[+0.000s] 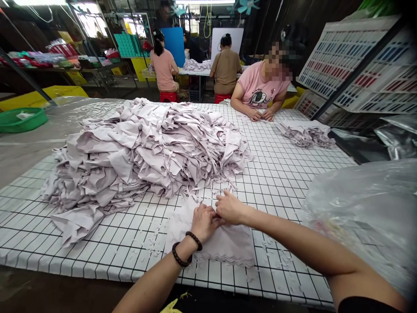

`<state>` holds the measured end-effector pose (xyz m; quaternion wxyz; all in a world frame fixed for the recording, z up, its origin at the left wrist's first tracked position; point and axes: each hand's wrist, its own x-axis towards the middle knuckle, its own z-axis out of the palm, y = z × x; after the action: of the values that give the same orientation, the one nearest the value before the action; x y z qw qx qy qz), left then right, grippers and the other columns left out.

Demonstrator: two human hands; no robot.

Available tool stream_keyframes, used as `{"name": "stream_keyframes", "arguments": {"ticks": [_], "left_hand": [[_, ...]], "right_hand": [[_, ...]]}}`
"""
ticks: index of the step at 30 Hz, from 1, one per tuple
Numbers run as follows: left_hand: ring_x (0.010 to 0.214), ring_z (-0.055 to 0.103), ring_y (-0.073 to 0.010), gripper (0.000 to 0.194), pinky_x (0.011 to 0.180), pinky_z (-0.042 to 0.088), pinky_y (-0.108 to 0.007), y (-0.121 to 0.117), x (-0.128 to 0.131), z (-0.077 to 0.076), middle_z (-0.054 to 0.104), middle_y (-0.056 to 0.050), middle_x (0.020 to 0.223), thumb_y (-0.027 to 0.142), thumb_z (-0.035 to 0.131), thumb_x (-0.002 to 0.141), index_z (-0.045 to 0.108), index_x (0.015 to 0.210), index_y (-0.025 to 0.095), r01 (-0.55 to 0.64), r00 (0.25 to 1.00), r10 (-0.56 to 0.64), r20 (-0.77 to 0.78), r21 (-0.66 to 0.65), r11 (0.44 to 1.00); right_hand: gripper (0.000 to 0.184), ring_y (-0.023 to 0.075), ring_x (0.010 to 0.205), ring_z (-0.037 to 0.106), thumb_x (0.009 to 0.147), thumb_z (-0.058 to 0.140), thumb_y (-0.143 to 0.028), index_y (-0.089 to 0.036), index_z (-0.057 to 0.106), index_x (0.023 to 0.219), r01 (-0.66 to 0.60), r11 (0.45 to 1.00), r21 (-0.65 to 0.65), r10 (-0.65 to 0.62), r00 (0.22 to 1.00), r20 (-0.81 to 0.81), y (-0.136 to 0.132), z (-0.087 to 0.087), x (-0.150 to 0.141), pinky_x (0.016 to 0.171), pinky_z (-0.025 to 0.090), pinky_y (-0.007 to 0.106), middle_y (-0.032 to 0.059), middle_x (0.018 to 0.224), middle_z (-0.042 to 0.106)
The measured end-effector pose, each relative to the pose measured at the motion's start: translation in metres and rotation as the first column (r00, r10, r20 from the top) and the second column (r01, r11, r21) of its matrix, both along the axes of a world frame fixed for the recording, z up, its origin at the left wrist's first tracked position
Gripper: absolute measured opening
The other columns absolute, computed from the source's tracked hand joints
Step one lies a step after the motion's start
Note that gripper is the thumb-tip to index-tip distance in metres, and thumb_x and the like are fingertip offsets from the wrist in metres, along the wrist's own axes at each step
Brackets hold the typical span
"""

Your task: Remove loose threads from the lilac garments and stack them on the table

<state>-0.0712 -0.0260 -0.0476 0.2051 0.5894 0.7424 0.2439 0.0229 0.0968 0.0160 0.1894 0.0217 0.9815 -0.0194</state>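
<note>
A flat pale lilac fabric piece (228, 245) with a zigzag lower edge lies on the gridded table (97, 256) in front of me. My left hand (204, 221), with dark bead bracelets on the wrist, rests on the piece with fingers curled. My right hand (230, 208) meets it at the piece's top edge, fingers pinching the cloth there. Just beyond both hands rises a big heap of the same fabric pieces (146, 152), with thin strips trailing toward my fingers.
A clear plastic bag (365, 208) bulges at the right. A person in a pink shirt (260, 89) works at the far side beside a smaller fabric pile (306, 132). Two more people sit farther back. A green basin (21, 119) sits far left. Small fabric scraps dot the table.
</note>
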Motion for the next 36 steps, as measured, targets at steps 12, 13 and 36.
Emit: {"name": "stream_keyframes", "arguments": {"ticks": [12,13,36], "left_hand": [[0.088,0.058,-0.0205,0.022,0.081,0.046,-0.034,-0.033,-0.049,-0.01,0.064,-0.007,0.09,0.028,0.047,0.09,0.066,0.095,0.019,-0.332,0.937,0.292,0.195,0.223,0.917],[0.09,0.058,-0.0206,0.024,0.082,0.046,-0.034,-0.033,-0.051,-0.013,0.064,-0.007,0.091,0.028,0.046,0.09,0.066,0.101,0.019,-0.322,0.94,0.283,0.191,0.219,0.921],[0.094,0.055,-0.0222,0.026,0.087,0.046,-0.039,-0.028,-0.053,-0.019,0.058,-0.008,0.097,0.03,0.044,0.09,0.056,0.11,0.018,-0.341,0.933,0.313,0.176,0.156,0.927]], "right_hand": [[0.022,0.0267,0.103,0.052,0.086,0.047,-0.02,-0.012,0.064,0.097,0.298,0.95,-0.089,-0.311,0.894,-0.322,0.009,-0.03,-0.097,0.081,0.036,0.034,0.0145,0.105,0.061],[0.02,0.0271,0.103,0.051,0.085,0.048,-0.021,-0.013,0.065,0.093,0.298,0.95,-0.095,-0.313,0.895,-0.319,0.012,-0.03,-0.1,0.081,0.035,0.034,0.014,0.103,0.062],[0.028,0.0151,0.069,0.061,0.091,0.047,-0.033,-0.02,0.063,0.11,0.256,0.751,-0.609,-0.407,0.905,-0.121,0.051,0.021,-0.045,0.075,0.042,0.029,0.0025,0.08,0.071]]}}
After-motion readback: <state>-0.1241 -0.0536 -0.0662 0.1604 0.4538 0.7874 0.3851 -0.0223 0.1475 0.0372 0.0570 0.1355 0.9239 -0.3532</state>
